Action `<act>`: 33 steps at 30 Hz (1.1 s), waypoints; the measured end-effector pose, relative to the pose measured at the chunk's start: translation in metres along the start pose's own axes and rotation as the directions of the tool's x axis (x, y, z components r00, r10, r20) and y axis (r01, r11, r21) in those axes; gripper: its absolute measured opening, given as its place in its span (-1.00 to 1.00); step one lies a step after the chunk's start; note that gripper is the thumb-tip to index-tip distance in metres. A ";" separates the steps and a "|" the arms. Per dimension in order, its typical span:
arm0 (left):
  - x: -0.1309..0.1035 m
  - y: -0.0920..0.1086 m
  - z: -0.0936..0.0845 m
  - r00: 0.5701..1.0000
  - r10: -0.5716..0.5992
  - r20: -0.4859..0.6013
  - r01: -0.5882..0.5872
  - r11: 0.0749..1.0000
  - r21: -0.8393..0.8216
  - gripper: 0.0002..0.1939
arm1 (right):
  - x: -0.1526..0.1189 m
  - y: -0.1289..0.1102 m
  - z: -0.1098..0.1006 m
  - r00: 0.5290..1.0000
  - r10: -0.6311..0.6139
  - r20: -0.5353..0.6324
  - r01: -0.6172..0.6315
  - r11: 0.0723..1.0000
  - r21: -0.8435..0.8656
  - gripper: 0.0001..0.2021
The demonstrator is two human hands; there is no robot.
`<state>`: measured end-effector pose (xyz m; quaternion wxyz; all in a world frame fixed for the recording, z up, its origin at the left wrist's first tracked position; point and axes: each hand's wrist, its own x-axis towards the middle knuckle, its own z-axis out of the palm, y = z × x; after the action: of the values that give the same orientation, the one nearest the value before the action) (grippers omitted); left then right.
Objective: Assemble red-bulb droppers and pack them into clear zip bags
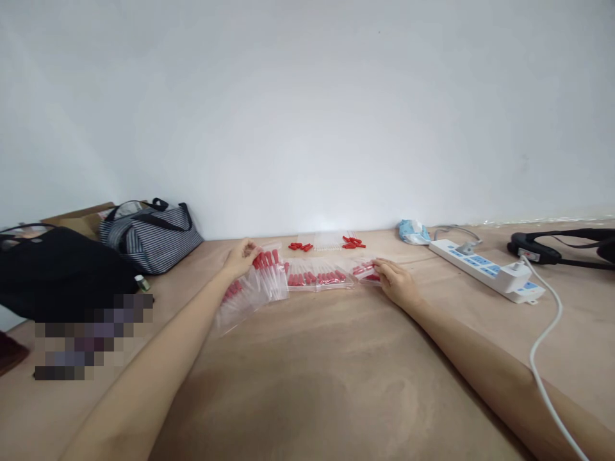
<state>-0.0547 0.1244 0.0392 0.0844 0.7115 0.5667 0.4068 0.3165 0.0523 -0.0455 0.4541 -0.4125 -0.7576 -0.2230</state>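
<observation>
My left hand (243,257) pinches the upper edge of a clear plastic bag (271,282) holding several slim, clear pieces with red ends that look like droppers. Under it, closer to me, another clear bag (233,314) with red-ended pieces lies partly hidden by my wrist. In the middle a wide clear bag (319,286) lies flat, its row of red ends toward me. To its right, my right hand (394,282) has its fingers closed on the edge of a small clear bag (364,272) of red pieces; my fingers cover part of it.
Behind the bags lie loose red pieces (300,246), more red pieces (354,242) and a clear sheet or bag (321,241). At right are a tissue pack (413,232), a power strip (480,264) with a white cable, and a black headset (538,248). Left: a striped bag (156,238), black bag (62,275).
</observation>
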 end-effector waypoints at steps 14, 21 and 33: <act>-0.046 0.068 0.081 0.797 0.521 -0.304 -0.516 0.850 0.104 -0.85 | -0.003 -0.011 -0.020 0.985 0.141 0.101 -0.100 0.938 -0.332 -0.90; -0.079 0.086 0.112 0.592 0.806 0.013 -0.806 0.592 -0.013 -0.83 | 0.000 -0.032 -0.016 0.977 -0.072 0.202 0.055 0.995 0.089 -0.66; -0.089 0.069 0.083 0.518 0.848 0.109 -0.853 0.522 -0.011 -0.84 | 0.002 -0.045 -0.012 0.929 -0.208 0.307 0.166 0.974 0.157 -0.78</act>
<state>0.0493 0.0508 -0.0183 -0.1123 0.9188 0.1509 0.3471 0.2845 0.0198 -0.0360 0.3269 -0.3390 -0.8700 -0.1458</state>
